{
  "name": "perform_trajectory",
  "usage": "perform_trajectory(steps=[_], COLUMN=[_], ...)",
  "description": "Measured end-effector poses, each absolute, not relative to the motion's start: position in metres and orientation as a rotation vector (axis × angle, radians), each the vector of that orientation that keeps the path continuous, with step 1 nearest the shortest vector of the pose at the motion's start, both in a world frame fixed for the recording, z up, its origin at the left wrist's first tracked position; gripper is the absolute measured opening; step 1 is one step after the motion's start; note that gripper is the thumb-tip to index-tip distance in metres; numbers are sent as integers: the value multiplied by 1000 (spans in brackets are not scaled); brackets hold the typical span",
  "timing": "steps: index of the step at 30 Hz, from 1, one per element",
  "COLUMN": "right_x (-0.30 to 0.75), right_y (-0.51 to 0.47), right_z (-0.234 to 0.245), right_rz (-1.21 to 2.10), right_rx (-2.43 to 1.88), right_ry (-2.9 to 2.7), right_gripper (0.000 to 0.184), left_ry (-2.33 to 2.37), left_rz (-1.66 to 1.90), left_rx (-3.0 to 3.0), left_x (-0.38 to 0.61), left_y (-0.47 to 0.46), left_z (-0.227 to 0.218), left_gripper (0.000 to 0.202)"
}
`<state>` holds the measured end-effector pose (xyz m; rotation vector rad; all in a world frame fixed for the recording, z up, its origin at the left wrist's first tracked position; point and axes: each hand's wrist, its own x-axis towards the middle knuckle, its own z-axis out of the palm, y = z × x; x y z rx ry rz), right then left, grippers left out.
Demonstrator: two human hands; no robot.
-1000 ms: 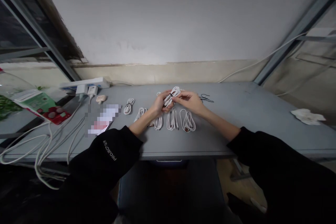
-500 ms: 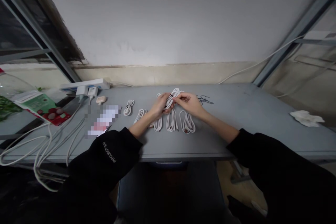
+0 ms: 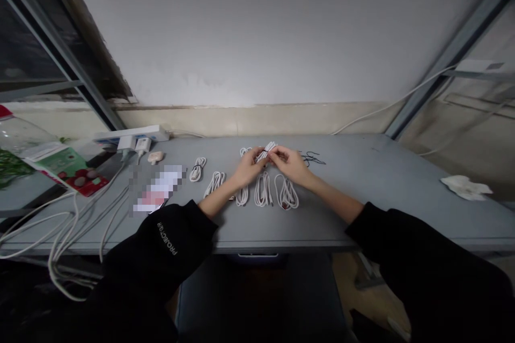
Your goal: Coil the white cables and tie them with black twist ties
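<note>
Grey desk carries a row of coiled white cables. I see the left hand and right hand both pinching one cable bundle above them.

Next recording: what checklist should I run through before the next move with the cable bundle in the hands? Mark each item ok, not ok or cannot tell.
1. Both hands on the bundle: left hand and right hand each grip the cable bundle. Ok.
2. Bundle kept in a tidy coil between the hands: ok.
3. Tie closed round the bundle: too small to see. Cannot tell.
4. Bundle lifted off the table: cannot tell.
5. Coiled cables lie side by side in front of the hands, not tangled: ok.
6. Loose black ties lie beside the right hand: ok.
</note>
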<state>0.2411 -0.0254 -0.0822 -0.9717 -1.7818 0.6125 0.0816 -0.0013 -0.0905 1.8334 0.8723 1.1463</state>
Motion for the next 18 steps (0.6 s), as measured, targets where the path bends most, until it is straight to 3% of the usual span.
perform_trajectory(steps=[10,18], right_x=[238,238], right_y=[-31,-31], right_z=[-84,-83], right_rz=[426,204], right_rx=[-1037,-954], right_ry=[-1830,-1777], right_gripper=[18,17], left_ry=[886,915], left_rz=[1149,1167], left_rx=[1575,1521], left_x=[83,85], left_y=[-14,-17], left_z=[-73,-69], left_gripper=[3,4])
